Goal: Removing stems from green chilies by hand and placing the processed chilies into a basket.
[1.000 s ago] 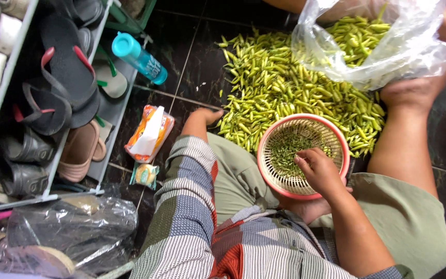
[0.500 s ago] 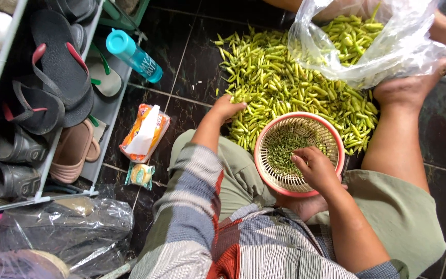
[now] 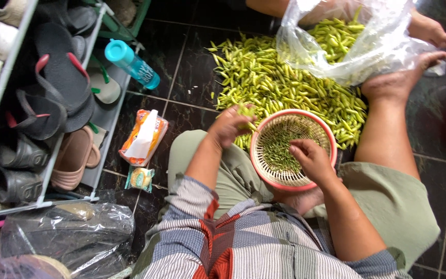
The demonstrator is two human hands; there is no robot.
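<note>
- The left hand [image 3: 232,125] is closed around a few green chilies [image 3: 245,110], held just at the rim of a pink woven basket [image 3: 264,170].
- The right hand [image 3: 312,160] hovers over the basket with fingers loosely curled; whether it pinches anything cannot be told.
- Green stems [image 3: 280,147] lie inside the basket, which rests on the person's lap.
- Beyond the basket, a chili pile [image 3: 280,82] spreads on the dark tiled floor [image 3: 181,77].
- A clear plastic bag [image 3: 372,46] lies over the pile's far side.
- A blue bottle [image 3: 131,64] rests by a shoe rack [image 3: 6,82] at left.

Orange tissue pack [image 3: 144,137] on floor; small green-yellow packet [image 3: 140,178] below (near rack).
</note>
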